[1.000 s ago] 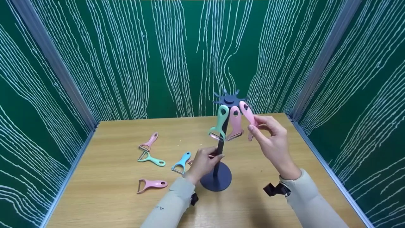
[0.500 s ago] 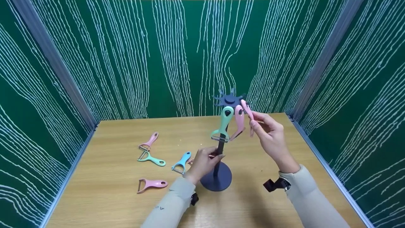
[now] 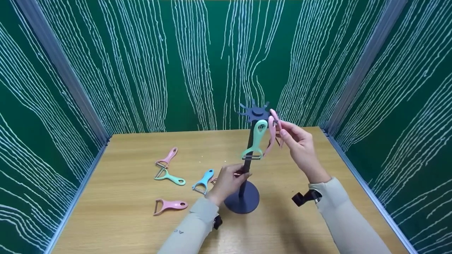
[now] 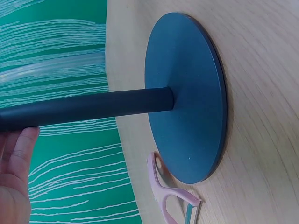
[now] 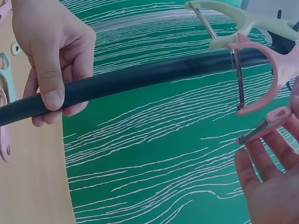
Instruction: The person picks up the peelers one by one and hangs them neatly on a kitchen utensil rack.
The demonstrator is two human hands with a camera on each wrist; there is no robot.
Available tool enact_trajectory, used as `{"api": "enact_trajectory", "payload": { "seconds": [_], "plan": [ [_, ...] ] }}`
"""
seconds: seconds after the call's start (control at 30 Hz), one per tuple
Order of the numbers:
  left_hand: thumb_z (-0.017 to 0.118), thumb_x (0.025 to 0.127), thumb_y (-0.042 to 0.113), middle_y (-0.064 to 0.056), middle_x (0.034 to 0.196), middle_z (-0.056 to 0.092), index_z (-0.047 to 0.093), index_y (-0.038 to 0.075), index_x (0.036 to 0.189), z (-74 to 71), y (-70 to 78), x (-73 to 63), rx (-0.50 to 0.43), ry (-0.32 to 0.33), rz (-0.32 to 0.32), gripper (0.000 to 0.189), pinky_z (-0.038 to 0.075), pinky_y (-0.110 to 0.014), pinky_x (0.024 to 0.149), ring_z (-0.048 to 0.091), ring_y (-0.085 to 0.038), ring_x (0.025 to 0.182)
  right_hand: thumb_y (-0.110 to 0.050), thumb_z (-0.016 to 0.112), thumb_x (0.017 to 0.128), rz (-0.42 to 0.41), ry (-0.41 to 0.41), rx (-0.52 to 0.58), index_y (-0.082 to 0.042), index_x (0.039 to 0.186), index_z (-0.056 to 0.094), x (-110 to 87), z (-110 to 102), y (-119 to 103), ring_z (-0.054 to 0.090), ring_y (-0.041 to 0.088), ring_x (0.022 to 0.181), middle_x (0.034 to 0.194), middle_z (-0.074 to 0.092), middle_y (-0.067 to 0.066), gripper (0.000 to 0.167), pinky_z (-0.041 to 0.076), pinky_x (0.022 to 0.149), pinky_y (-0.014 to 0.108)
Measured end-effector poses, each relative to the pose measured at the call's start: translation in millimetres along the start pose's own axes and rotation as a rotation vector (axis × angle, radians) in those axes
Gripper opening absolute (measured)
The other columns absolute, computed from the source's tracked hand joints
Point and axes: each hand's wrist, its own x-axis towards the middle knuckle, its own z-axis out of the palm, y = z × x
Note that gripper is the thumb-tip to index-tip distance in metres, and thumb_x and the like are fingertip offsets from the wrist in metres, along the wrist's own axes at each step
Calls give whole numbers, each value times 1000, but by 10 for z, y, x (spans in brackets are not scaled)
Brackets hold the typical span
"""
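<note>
My left hand [image 3: 227,181] grips the dark post [image 5: 154,74] of a stand with a round base [image 4: 187,102] and a spoked top [image 3: 257,113]. Up at that top, my right hand [image 3: 300,148] pinches a pink peeler [image 5: 268,123] between thumb and fingers, its handle end right at the spokes. Beside it hangs another pink peeler [image 3: 271,132], partly overlapping the held one in the head view. A mint green peeler [image 3: 257,141] hangs on the near side, blade downward, in front of the post.
On the table left of the stand lie a blue peeler [image 3: 203,181], a green peeler [image 3: 171,177] and pink peelers [image 3: 172,205]. One more pink peeler [image 4: 163,191] lies by the base, mostly behind my left hand in the head view. Green patterned walls [image 3: 134,70] enclose the table.
The stand's top has turned, carrying the hanging green and pink peelers to the right. My right hand has shifted slightly left with its pink peeler; my left hand keeps its place on the post.
</note>
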Motion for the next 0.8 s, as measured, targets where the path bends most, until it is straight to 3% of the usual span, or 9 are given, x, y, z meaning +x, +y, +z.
{"api": "enact_trajectory", "payload": {
  "seconds": [0.27, 0.57, 0.8],
  "plan": [
    [72, 106, 14, -9, 110, 83, 80, 6, 108, -19, 31, 4, -37, -19, -38, 11, 66, -30, 89, 80, -18, 102, -7, 60, 111, -25, -3, 15, 5, 144, 64, -17, 0, 51, 73, 11, 112, 127, 77, -7, 35, 60, 98, 21],
    [75, 104, 15, -8, 116, 82, 79, 10, 113, -79, 103, 20, -56, -70, -98, 11, 66, -32, 93, 79, -16, 108, -9, 55, 113, -46, 27, 49, 9, 143, 63, -73, -30, 224, 72, 12, 120, 128, 78, -6, 36, 59, 102, 23],
    [78, 102, 19, -10, 133, 77, 75, 10, 135, -281, 127, 27, -35, -94, -151, 34, 63, -36, 102, 74, -25, 123, -11, 56, 114, 58, 52, 47, 5, 141, 66, -223, 4, 459, 73, 12, 117, 126, 79, -6, 33, 60, 101, 26]
  ]
}}
